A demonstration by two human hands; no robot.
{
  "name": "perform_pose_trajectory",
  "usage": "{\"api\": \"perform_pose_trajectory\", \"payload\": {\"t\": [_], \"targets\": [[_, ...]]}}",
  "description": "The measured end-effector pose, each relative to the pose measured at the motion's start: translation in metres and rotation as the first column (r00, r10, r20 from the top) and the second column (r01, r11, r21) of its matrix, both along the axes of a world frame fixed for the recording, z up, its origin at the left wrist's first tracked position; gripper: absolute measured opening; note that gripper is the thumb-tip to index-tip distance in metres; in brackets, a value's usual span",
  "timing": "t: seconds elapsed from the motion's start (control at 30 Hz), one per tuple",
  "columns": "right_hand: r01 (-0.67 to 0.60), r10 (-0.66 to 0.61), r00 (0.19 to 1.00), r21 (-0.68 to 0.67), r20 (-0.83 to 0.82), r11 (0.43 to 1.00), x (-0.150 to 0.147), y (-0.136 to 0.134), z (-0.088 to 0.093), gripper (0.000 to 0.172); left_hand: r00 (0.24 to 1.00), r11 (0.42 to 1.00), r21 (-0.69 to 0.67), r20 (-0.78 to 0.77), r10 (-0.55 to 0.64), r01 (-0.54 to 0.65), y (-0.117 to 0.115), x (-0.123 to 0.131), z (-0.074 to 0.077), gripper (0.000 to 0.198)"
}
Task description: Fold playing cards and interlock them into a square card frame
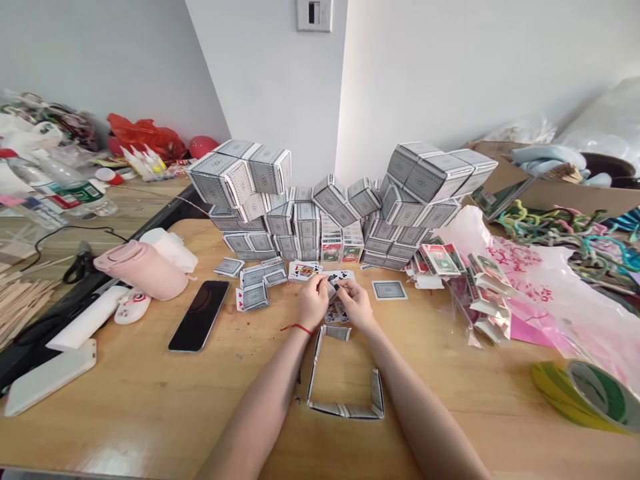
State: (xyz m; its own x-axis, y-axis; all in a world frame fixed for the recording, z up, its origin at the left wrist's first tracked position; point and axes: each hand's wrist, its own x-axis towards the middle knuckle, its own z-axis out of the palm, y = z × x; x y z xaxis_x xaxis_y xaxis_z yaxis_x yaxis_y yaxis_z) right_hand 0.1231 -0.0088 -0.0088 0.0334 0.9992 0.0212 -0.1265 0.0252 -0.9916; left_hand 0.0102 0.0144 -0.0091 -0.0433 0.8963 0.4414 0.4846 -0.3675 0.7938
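Note:
My left hand (314,301) and my right hand (354,303) meet over the middle of the table, fingertips pinched together on a playing card (327,288) that is mostly hidden by the fingers. Beneath and behind them lie face-up playing cards (303,269). Closer to me, between my forearms, stands a frame of folded cards (345,410) with a gap in its side. Folded cards (255,285) rest left of my hands, and a single face-down card (389,290) lies to the right. Behind, card-covered blocks are stacked at left (240,175) and right (423,175).
A phone (199,316), a pink roll (150,268) and a white mouse (133,307) lie at left. Card boxes (440,260) and pink plastic sheeting (540,280) are at right, with a yellow-green tape roll (585,395) nearer me. Plastic bottles (75,183) stand far left.

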Motion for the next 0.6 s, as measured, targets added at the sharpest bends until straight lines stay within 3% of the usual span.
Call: {"api": "perform_pose_trajectory", "payload": {"t": [0.2,0.3,0.47,0.6], "targets": [[-0.129,0.128,0.99,-0.009,-0.061,0.992,0.005,0.0,0.003,0.028,0.991,0.996,-0.089,0.132,0.004,0.008,0.003,-0.002,0.0,0.02],[-0.133,0.133,0.99,0.009,-0.055,0.991,0.007,-0.001,0.005,0.03,0.988,0.994,-0.096,0.151,-0.028,0.043,0.002,-0.002,0.002,0.022],[0.077,-0.092,0.986,0.108,0.139,0.991,0.013,0.0,0.004,0.029,0.98,0.982,0.004,0.057,-0.191,0.191,-0.003,-0.001,0.01,0.022],[0.196,-0.366,0.84,0.404,0.401,0.893,0.019,-0.001,0.002,0.018,0.973,0.962,0.15,-0.06,-0.222,0.229,-0.005,-0.003,0.013,0.017]]}}
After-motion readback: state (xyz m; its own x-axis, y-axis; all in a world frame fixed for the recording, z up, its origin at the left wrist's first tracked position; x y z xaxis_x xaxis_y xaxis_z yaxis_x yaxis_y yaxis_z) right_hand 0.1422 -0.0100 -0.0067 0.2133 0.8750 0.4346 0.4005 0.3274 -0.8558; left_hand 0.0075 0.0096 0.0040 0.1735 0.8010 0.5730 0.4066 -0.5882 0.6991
